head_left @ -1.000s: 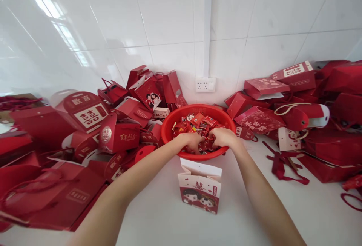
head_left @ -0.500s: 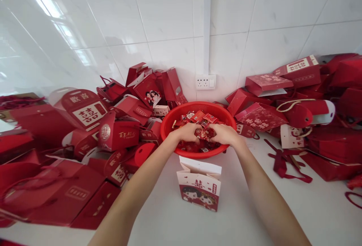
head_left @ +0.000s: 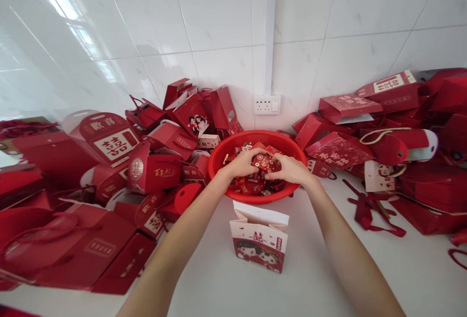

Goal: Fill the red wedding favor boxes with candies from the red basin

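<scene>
Watching remotely, I have my left hand (head_left: 242, 163) and right hand (head_left: 290, 168) half-curled about a red packet (head_left: 264, 162), grip unclear; the basin (head_left: 284, 193) holds plenty more. On the bench (head_left: 204, 280), one bag (head_left: 258, 249) stands open, contents hidden.

Tiled indoor workspace
Glossy wall tiles (head_left: 222, 10) and a power socket (head_left: 267, 104) sit behind the red basket (head_left: 216, 159); gift boxes (head_left: 156, 168) flank it.

Head-worn view, facing forward, down over tabletop (head_left: 215, 285).
</scene>
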Available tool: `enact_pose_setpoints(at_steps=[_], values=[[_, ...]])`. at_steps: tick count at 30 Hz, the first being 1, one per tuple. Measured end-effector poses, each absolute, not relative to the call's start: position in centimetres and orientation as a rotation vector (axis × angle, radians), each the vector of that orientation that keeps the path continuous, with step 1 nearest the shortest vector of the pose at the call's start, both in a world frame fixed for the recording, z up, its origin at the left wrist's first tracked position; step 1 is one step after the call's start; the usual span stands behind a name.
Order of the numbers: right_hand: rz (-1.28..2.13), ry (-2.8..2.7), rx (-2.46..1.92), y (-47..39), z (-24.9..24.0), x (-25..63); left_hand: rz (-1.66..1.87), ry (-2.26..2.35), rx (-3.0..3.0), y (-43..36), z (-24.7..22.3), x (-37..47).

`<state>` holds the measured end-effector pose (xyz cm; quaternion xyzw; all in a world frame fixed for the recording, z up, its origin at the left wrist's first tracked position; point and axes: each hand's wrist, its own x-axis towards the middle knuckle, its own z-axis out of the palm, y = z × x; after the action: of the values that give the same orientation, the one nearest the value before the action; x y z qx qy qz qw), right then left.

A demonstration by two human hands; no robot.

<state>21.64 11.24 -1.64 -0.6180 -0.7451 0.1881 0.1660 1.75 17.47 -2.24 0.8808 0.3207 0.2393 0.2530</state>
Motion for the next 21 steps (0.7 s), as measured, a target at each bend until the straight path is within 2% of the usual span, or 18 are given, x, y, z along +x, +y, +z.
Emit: enact_pose_setpoints(at_steps=[7, 15, 21], values=[[0.566, -2.035, -1.695, 11.4, -1.9, 21.7, 0.655, 0.82, 2.297, 17.5, -2.3, 1.7], [1.048, -1.755, -1.182, 12.5, -3.0, 22.5, 0.754, 0.631, 2.216, 17.8, -2.7, 1.9], [1.129, -1.644, -1.102, 12.6, -3.0, 22.6, 0.841, 0.568, 2.121, 18.0, -2.7, 1.9]])
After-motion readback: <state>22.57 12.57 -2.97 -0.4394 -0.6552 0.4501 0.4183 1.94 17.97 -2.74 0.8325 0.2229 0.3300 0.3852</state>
